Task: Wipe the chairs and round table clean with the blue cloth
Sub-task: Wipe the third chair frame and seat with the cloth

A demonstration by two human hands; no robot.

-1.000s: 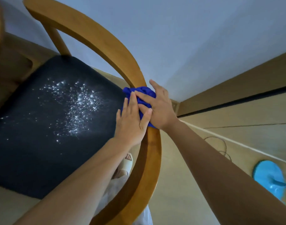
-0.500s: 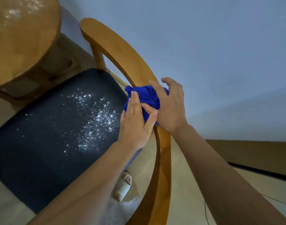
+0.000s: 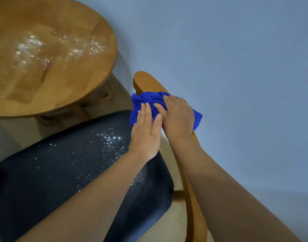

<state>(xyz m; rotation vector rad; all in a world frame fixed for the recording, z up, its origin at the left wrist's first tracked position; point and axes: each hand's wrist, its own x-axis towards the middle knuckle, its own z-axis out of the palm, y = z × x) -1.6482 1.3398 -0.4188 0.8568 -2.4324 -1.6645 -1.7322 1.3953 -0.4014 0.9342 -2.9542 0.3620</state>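
We're at the chair, and the blue cloth [image 3: 146, 102] is bunched over the wooden rail [image 3: 146, 81], just short of the rail's rounded end at 12 o'clock. The right hand [image 3: 177, 119] lies on top, its grip curled round the cloth with the rail beneath. One corner of cloth pokes out past that hand at 3 o'clock.

In from 7 o'clock comes the left hand [image 3: 146, 133], fingers straight and grip open. It is pressed flat on the cloth's inner side, with the thumb against the right hand.

The dark seat [image 3: 53, 180] fills 7 to 9 o'clock, and white specks [image 3: 113, 142] are scattered across it just beside the left wrist. Up at 10 o'clock sits the round worktop [image 3: 71, 95], a white dusting [image 3: 32, 46] on its top. Its edge is near the rail's end but apart from it, leaving a narrow gap between.

Beyond the rail, from 12 round to 4 o'clock, we see only plain blue-grey wall [image 3: 237, 67], so there is open room on that side. The rail itself curves away toward 6 o'clock under the right forearm.
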